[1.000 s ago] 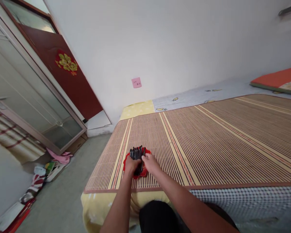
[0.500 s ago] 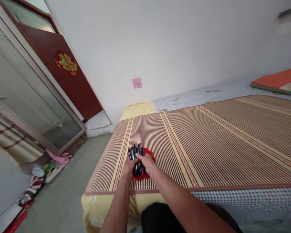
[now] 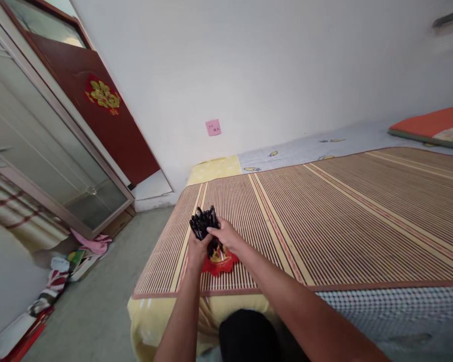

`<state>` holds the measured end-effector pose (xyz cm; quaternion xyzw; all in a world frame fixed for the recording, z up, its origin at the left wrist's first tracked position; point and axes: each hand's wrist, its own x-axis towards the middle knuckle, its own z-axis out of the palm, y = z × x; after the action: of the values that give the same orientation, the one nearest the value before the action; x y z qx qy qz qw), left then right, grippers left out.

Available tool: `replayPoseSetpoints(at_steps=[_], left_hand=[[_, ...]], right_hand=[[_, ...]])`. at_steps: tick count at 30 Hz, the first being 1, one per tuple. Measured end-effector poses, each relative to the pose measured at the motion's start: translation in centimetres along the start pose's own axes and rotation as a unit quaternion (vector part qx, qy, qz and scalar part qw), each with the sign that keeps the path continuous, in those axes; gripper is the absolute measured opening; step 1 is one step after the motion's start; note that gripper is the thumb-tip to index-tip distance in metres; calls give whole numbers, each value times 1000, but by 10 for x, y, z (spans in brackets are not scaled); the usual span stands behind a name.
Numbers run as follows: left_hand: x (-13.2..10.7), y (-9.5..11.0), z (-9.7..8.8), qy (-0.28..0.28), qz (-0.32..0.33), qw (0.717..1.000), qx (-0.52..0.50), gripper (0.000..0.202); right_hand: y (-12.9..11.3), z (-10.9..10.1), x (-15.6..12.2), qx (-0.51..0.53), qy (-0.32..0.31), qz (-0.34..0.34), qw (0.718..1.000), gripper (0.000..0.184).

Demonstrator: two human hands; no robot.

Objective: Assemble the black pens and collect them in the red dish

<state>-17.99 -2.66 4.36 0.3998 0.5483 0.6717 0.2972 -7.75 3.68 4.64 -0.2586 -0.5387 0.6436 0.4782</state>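
A thick bundle of black pens is gathered between both hands, tilted up with its upper ends away from me. My left hand is closed round the bundle's left side. From the right, my right hand grips the same bundle, its thumb across the front. Below the pens a red scalloped tray with a yellow pattern inside lies on the striped mat. The hands hide part of the tray and the pens' middle.
The mat covers a bed against a white wall bearing a pink note. An orange cushion lies at the far right. Left of the bed are grey floor, a glass door, a red-brown door and items along the wall.
Both hands have lifted the pens out of the red tray, moving up and slightly left. More of the tray's patterned inside now shows.
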Motion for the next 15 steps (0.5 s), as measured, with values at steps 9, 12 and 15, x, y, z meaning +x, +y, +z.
replayPoseSetpoints(at_steps=[9,12,15], left_hand=[[-19,-29,1,-51,35,996,66,50],[-23,-36,1,-86,23,994,64,53],[-21,-37,-2,-109,11,991,74,52]], right_hand=[[29,-27,-21,14,-40,-6,999,41],[46,-29,-29,30,-30,11,999,44],[53,-27,-32,40,-28,20,999,44]])
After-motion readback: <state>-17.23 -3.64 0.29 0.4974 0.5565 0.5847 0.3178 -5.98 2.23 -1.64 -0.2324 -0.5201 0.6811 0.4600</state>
